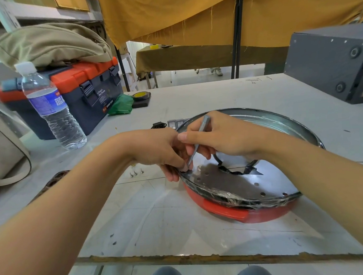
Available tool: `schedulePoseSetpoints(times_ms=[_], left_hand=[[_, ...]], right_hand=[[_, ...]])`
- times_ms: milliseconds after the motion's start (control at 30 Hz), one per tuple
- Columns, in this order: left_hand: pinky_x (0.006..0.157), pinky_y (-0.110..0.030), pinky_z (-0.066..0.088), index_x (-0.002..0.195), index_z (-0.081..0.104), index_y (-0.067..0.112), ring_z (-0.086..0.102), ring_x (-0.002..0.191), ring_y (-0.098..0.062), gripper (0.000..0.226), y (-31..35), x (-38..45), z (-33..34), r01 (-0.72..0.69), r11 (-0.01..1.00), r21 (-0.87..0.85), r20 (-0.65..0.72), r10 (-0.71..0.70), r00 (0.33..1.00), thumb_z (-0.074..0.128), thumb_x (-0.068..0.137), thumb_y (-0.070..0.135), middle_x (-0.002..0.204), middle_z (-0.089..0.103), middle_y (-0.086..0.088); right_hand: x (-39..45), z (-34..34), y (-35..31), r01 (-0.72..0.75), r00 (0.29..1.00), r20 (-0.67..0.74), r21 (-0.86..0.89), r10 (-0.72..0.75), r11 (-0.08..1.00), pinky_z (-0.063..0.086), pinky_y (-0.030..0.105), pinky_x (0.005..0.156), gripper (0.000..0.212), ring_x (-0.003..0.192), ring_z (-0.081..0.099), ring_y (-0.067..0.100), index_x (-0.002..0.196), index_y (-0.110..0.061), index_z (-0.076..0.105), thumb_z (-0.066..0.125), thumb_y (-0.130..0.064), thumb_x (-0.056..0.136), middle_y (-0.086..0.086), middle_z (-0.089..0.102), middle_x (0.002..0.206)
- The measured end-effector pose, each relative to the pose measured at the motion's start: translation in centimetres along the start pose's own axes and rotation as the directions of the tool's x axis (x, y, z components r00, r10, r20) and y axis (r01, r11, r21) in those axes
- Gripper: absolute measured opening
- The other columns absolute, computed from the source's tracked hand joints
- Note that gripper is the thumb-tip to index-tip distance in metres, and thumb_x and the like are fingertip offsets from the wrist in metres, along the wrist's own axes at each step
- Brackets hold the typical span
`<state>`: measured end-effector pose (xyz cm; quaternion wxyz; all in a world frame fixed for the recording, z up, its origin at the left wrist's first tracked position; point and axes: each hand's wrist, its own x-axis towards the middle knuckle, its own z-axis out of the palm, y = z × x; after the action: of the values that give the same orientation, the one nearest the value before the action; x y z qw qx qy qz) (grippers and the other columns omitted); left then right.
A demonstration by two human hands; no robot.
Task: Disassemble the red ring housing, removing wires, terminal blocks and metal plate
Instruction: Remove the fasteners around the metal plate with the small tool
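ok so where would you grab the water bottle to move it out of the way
Grip the water bottle around its labelled middle, from its right, table-facing side. It stands upright, the toolbox sits close behind it and a beige bag crowds its left, so that side looks freest.

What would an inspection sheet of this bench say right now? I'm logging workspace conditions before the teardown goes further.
Surface: white table, scuffed, front edge chipped.
Job's things: red ring housing lies flat near the front edge; perforated metal plate sits in it; black film wraps its rim.
Clutter: three loose screws, water bottle, toolbox, green bag, tape roll, grey box.
Hands: left hand has its fingers on the housing rim; right hand holds a grey screwdriver, tip at the rim.
Cables: black wire lies on the plate.
Surroundings: yellow cloth hangs behind; tiled floor.
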<state>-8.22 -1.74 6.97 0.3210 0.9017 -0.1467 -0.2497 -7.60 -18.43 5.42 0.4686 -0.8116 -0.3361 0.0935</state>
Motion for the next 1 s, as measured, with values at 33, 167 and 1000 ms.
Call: schedulePoseSetpoints(times_ms=[33, 167, 1000], left_hand=[[0.057, -0.017, 0.053, 0.101, 0.061, -0.003, 0.066, 0.061, -0.016, 0.014, 0.0, 0.0, 0.0, -0.005, 1.0, 0.01, -0.006, 0.005, 1.0, 0.058, 0.087, -0.005, 0.1, 0.069, -0.014], [0.059, -0.018, 0.054, 0.11, 0.058, -0.004, 0.066, 0.06, -0.013, 0.022, -0.1, -0.2, 0.1, -0.024, 0.999, 0.032, -0.013, 0.025, 1.0, 0.057, 0.089, -0.002, 0.099, 0.069, -0.01], [0.061, -0.019, 0.045, 0.085, 0.068, 0.018, 0.055, 0.062, -0.003, 0.011, -3.7, -1.9, -0.5, -0.252, 0.954, -0.16, -0.576, 0.117, 0.809, 0.06, 0.089, 0.01, 0.079, 0.073, 0.007]], right_hand=[[0.0, 0.0, 0.0, -0.001, 1.0, -0.005, 0.001, 0.001, 1.0, 0.04, 0.014, 0.051, 0.04, 0.049, 0.047, 0.008, 0.063, -0.015, 0.065, 0.054, -0.035, 0.095, -0.007, 0.054, 0.048], [0.1, 0.0, 0.1, 0.005, 0.999, -0.039, -0.007, -0.005, 1.0, 0.038, 0.012, 0.048, 0.042, 0.046, 0.046, 0.009, 0.063, -0.015, 0.065, 0.053, -0.039, 0.095, -0.006, 0.051, 0.046], [0.1, -1.0, -1.5, 0.051, 0.942, -0.329, -0.045, -0.063, 0.998, 0.046, 0.02, 0.054, 0.03, 0.048, 0.052, 0.012, 0.075, -0.011, 0.062, 0.053, -0.029, 0.096, 0.001, 0.055, 0.049]])
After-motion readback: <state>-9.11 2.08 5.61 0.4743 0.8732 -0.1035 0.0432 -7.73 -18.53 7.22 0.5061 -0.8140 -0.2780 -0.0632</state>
